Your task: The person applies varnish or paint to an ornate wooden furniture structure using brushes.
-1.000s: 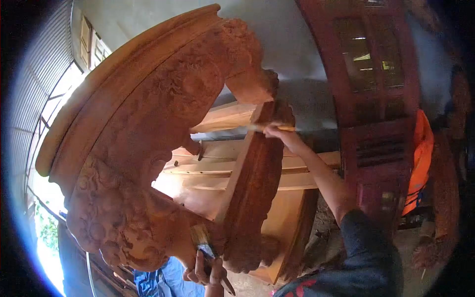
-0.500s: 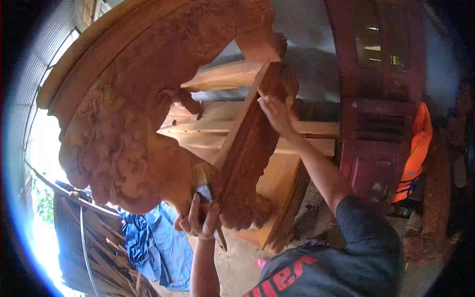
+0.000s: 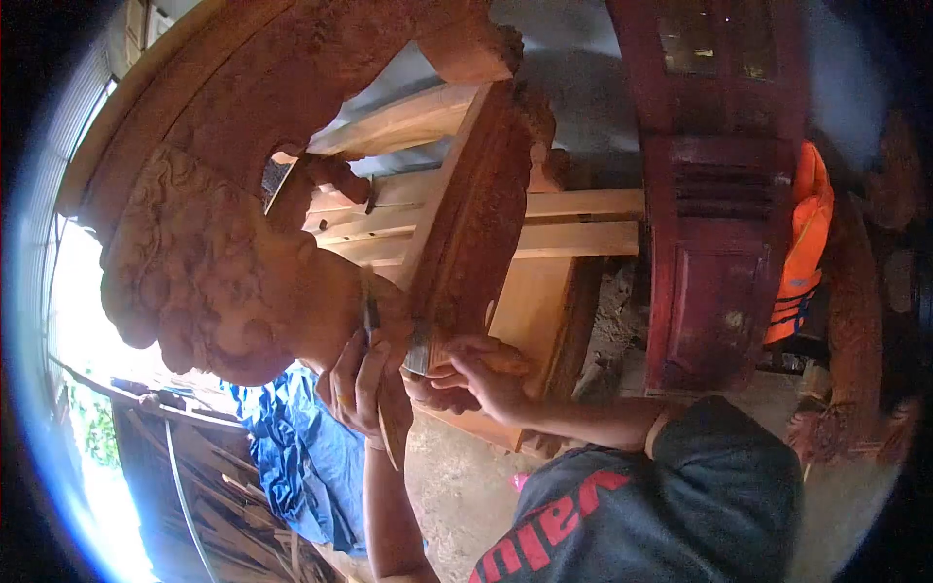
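Note:
My left hand (image 3: 362, 384) is wrapped round a paintbrush (image 3: 391, 432), its handle pointing down and its bristle end up against the carved wood. A pale metal-looking band (image 3: 418, 358) shows right at the fingertips of my right hand (image 3: 491, 377). Those fingers are curled in a pinch at the lower end of the rail (image 3: 466, 223); I cannot tell what they hold. Both hands are close together under the large reddish-brown carved wooden piece (image 3: 209, 262), which has dense curled relief and a curved moulded edge.
Pale planks (image 3: 583, 238) lie behind the carving. A dark red panelled door (image 3: 714, 291) stands to the right, with an orange life vest (image 3: 805, 243) beside it. A blue tarp (image 3: 306, 457) and scrap wood (image 3: 209, 466) lie at the lower left.
My right hand has come down from the upper part of the rail to beside my left hand. The left hand has shifted slightly up and left, and its brush now shows edge-on.

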The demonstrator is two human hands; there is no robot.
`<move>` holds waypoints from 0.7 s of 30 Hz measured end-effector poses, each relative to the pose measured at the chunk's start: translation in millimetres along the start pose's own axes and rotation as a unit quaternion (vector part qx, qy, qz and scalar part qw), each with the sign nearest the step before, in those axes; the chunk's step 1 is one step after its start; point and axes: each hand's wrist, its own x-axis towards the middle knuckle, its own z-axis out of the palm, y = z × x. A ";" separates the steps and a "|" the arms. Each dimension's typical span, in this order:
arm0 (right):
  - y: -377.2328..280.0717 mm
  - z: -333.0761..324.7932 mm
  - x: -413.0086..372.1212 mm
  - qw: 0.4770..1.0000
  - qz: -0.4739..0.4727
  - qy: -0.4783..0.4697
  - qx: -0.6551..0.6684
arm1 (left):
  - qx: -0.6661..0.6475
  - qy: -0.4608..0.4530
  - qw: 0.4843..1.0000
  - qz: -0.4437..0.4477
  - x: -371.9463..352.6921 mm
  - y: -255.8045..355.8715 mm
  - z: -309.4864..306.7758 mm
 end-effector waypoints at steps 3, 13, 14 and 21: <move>-13.6 -34.6 21.2 0.996 -0.016 -0.083 -0.007 | -0.032 -0.018 0.999 0.015 7.0 -3.3 -2.1; -122.8 -92.9 139.8 0.910 -0.378 0.065 -0.161 | -0.023 0.056 0.995 0.078 -14.3 -14.8 7.1; -121.1 -83.5 141.1 0.907 -0.382 0.061 -0.163 | -0.023 0.063 0.995 0.079 -17.0 -16.0 8.4; -110.8 -48.6 123.5 0.929 -0.201 -0.107 -0.291 | -0.025 0.087 0.992 0.086 -23.3 -20.5 13.2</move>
